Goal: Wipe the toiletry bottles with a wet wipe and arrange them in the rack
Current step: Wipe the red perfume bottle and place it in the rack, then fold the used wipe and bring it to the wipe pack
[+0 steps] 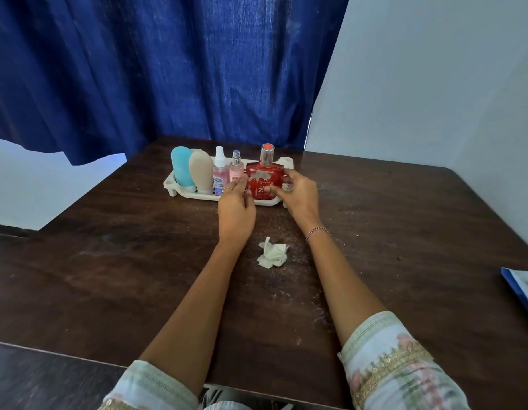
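Seemingly we are on the last placing step: from the head view, our only one, both hands frame the red bottle (pixel 264 182), which stands upright at the right end of the rack (pixel 287 164). Our left hand (pixel 235 207) has its fingers curled against the bottle's left edge, and our right hand (pixel 298 192) pinches the right side, thumb on the front label and fingers around the far edge; so we hold the bottle between both hands, though we cannot tell whether its base is fully seated, since our fingers hide the rack's front rim there. Inside the rack, from left to right, stand a blue tube (pixel 181 167) and a beige tube (pixel 201 171), both cap-down and touching, then a clear spray (pixel 220 171), then a pink spray (pixel 236 170) just beside the red bottle. All five look upright and close-packed. The wipe (pixel 272 252) lies crumpled on the table (pixel 404 232), between our forearms and well apart from the rack, so we judge the wiping done. Next, we think, the move calls for settling the red bottle square in its place, checking that it does not lean on the pink spray, and letting go gently with both hands so nothing tips. A blue book (pixel 523 287) lies at the table's right edge.
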`<state>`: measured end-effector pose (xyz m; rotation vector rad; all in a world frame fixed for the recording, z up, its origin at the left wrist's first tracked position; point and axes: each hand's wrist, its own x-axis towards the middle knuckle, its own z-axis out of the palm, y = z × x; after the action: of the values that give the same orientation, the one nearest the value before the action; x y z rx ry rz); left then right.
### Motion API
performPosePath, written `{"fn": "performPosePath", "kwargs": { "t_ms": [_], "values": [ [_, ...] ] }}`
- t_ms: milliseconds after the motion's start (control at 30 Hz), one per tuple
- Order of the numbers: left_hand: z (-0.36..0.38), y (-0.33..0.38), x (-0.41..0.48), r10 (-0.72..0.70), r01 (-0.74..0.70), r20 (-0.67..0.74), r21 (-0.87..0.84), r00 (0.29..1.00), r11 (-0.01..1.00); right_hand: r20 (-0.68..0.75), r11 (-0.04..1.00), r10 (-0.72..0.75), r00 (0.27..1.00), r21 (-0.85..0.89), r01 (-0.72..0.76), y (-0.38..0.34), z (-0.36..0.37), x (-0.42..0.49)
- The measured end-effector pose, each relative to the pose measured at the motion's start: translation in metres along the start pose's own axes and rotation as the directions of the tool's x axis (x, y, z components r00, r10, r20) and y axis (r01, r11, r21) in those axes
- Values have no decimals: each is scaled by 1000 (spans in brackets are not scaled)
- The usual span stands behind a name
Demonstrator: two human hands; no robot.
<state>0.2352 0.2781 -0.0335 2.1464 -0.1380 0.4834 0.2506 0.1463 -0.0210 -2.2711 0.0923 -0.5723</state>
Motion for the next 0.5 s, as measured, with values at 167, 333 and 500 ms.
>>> {"fn": "performPosePath", "kwargs": {
  "t_ms": [167, 333, 500],
  "values": [
    [0, 0, -1, 17, -18, -22, -7, 1000, 1000, 33, 999, 31, 999, 33, -32, -1, -1, 0],
    [-1, 0, -3, 39, -40, -57, -16, 998, 999, 63, 992, 47, 997, 112, -54, 3, -2, -1],
    [-4, 1, -3, 62, -64, -83, -21, 995, 998, -40, 988, 40, 998, 150, -34, 7, 0, -1]
  ]
}}
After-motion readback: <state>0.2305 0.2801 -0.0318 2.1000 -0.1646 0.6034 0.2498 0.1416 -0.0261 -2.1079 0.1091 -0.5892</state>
